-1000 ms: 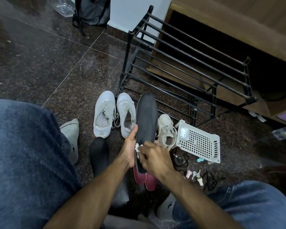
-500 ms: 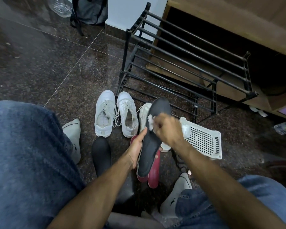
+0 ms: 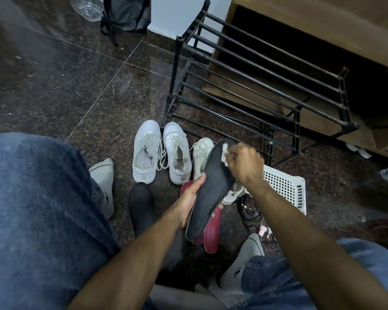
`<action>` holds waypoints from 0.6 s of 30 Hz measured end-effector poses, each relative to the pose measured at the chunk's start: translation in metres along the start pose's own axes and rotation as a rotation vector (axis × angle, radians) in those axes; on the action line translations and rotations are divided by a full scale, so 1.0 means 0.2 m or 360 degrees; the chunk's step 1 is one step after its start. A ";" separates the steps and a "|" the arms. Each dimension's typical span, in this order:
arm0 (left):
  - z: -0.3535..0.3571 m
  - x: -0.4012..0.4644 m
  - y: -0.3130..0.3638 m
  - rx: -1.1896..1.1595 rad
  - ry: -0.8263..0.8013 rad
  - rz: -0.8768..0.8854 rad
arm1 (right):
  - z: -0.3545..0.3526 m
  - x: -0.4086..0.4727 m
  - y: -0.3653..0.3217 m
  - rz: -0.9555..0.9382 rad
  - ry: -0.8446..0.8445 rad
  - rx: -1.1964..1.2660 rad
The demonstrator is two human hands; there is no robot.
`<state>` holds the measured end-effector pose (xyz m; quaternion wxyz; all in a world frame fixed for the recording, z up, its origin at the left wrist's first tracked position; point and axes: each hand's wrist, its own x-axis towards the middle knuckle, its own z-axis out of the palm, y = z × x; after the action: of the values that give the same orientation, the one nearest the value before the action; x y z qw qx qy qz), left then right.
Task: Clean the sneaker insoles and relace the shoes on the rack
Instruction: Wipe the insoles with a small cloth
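On a dark speckled stone floor (image 3: 61, 86), our left hand (image 3: 189, 201) grips a black insole (image 3: 211, 189) while our right hand (image 3: 244, 162) pinches a white wipe (image 3: 224, 154) against its tip; the black rack (image 3: 255, 86) stands at twelve o'clock.

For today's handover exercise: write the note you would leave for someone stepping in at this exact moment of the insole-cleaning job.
Left hand grips the dark insole by its edge, held up off the floor.
Right hand pinches a white wipe against the insole's toe end.
Second dark insole and red insoles lie on the floor. The white sneaker pair sits before the rack, laces loose; a third white sneaker is behind the held insole.
Done: wiping under way.
Left: finish the insoles, relace, put the shoes on the rack, which holds none.
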<state>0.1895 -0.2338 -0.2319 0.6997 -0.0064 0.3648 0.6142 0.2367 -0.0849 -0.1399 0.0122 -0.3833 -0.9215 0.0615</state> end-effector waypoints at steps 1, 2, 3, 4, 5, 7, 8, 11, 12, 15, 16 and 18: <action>0.00 0.00 0.00 -0.0032 0.0006 0.0027 | 0.02 -0.05 -0.02 -0.0085 -0.0022 0.0044; -0.01 0.00 0.00 -0.0078 0.0017 0.0059 | 0.04 -0.11 -0.03 -0.0186 -0.0043 0.0080; -0.01 0.00 0.00 -0.0135 0.0023 0.0096 | 0.06 -0.17 -0.04 -0.0312 -0.0063 0.0103; -0.02 0.00 0.00 -0.0188 0.0034 0.0132 | 0.09 -0.22 -0.05 -0.0450 -0.0109 0.0097; -0.02 0.01 0.01 -0.0225 0.0054 0.0164 | 0.10 -0.28 -0.07 -0.0584 -0.0170 0.0058; -0.02 0.01 0.01 -0.0278 0.0076 0.0194 | 0.13 -0.35 -0.09 -0.0734 -0.0278 -0.0089; -0.02 0.01 0.01 -0.0281 0.0072 0.0189 | 0.12 -0.33 -0.08 -0.0727 -0.0280 -0.0162; -0.03 0.02 0.00 -0.0231 0.0059 0.0131 | 0.10 -0.20 -0.06 -0.0454 -0.0124 -0.0187; -0.04 0.02 -0.01 -0.0216 0.0045 0.0096 | 0.08 -0.15 -0.05 -0.0318 -0.0086 -0.0167; -0.02 0.00 0.00 -0.0226 0.0013 0.0061 | 0.04 -0.10 -0.05 -0.0108 0.0008 -0.0070; -0.02 0.00 0.01 -0.0245 0.0035 0.0079 | 0.04 -0.12 -0.06 -0.0114 0.0012 -0.0044; -0.02 0.00 0.02 -0.0279 0.0117 0.0183 | 0.05 -0.20 -0.10 -0.0252 -0.0075 -0.0033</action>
<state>0.1841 -0.2340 -0.2332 0.6462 -0.0693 0.3349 0.6823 0.2499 -0.1286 -0.1464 -0.0086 -0.3078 -0.9495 0.0598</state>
